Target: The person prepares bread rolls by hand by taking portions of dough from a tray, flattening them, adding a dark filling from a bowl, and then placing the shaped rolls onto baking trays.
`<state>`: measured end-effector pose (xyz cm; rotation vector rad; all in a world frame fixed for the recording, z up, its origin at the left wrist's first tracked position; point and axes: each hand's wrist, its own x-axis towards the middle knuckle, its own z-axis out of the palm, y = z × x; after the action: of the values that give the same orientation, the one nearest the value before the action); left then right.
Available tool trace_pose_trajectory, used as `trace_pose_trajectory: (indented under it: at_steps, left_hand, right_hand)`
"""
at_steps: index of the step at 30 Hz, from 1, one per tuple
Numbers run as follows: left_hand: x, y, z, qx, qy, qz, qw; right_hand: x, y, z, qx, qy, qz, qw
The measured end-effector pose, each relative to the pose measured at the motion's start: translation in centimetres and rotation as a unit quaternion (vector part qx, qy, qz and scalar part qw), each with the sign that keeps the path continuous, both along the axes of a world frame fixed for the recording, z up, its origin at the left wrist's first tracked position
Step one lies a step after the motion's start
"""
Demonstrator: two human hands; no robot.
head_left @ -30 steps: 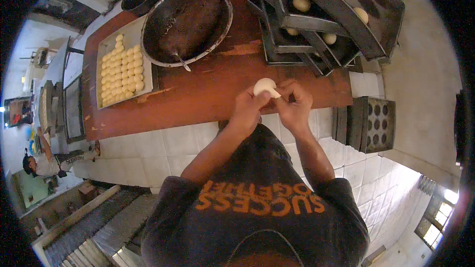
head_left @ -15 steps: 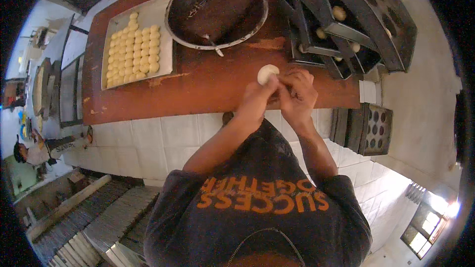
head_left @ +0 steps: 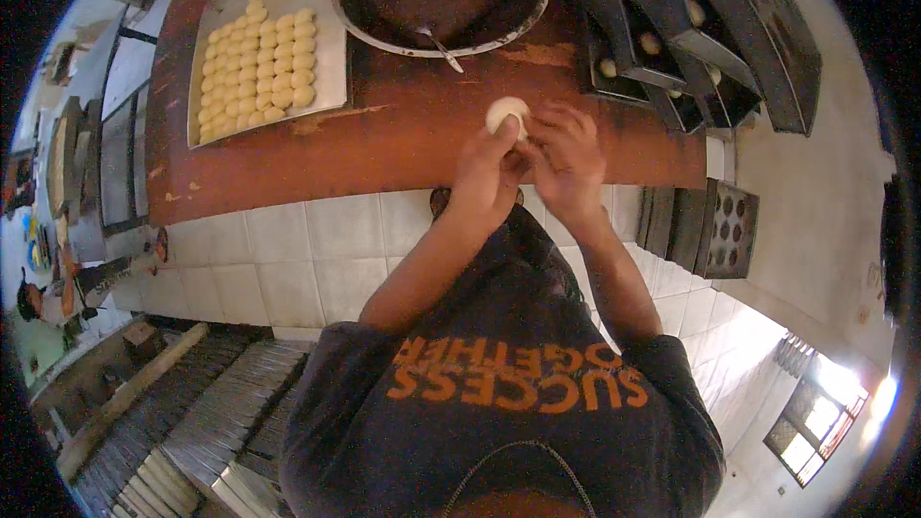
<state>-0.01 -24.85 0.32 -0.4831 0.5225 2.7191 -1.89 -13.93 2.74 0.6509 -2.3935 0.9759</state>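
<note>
A pale, round piece of dough (head_left: pixel 505 111) is held over the near part of the red-brown table. My left hand (head_left: pixel 483 177) grips it from below, with the thumb lying across its near side. My right hand (head_left: pixel 573 161) is closed at the dough's right edge, its thumb and fingertips pinching there; the fingers are bent and a little blurred. Beyond my hands stands a wide round bowl (head_left: pixel 499 41) with a dark brown mass in it. A metal spoon (head_left: pixel 443 51) rests in the bowl, its handle over the near rim.
On the left, a metal tray (head_left: pixel 331 67) bears rows of small yellowish dough balls (head_left: pixel 257 72). Dark metal tins (head_left: pixel 729 101) with pale dough balls inside stack at the right. Below the table's right end is a pan with round hollows (head_left: pixel 731 230). Tiled floor (head_left: pixel 350 278) lies below.
The view has shifted, so the table, bowl and tray sit higher in the picture. The dough has turned slightly between my hands, and my right fingers have shifted along its edge.
</note>
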Motion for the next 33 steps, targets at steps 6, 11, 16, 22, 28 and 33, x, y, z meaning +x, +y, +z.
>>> trace_pose_trajectory:
  at_steps: [6,11,16,22,28,33]
  left_hand:
    - [0.5,2.9,1.3,-0.01,0.009,0.05,0.999]
    - [0.3,7.9,1.1,-0.122,0.046,0.056,0.99]
    - [0.8,13.8,1.8,-0.027,0.038,0.009,0.999]
    - [0.1,21.9,1.0,-0.119,0.082,-0.035,0.989]
    - [0.3,27.7,1.0,-0.101,0.037,-0.016,0.994]
    - [1.2,31.0,0.7,-0.097,0.02,0.008,0.995]
  right_hand:
    - [0.3,2.6,0.3,0.003,-0.006,0.015,1.0]
    - [0.5,6.5,1.8,-0.07,-0.066,0.003,0.995]
    - [0.2,15.1,-0.1,-0.078,-0.037,0.04,0.996]
    - [0.4,22.5,0.5,-0.105,-0.013,-0.034,0.994]
    - [1.0,28.7,-0.8,-0.105,0.048,0.012,0.993]
    - [1.2,31.1,-1.0,-0.081,0.078,-0.008,0.994]
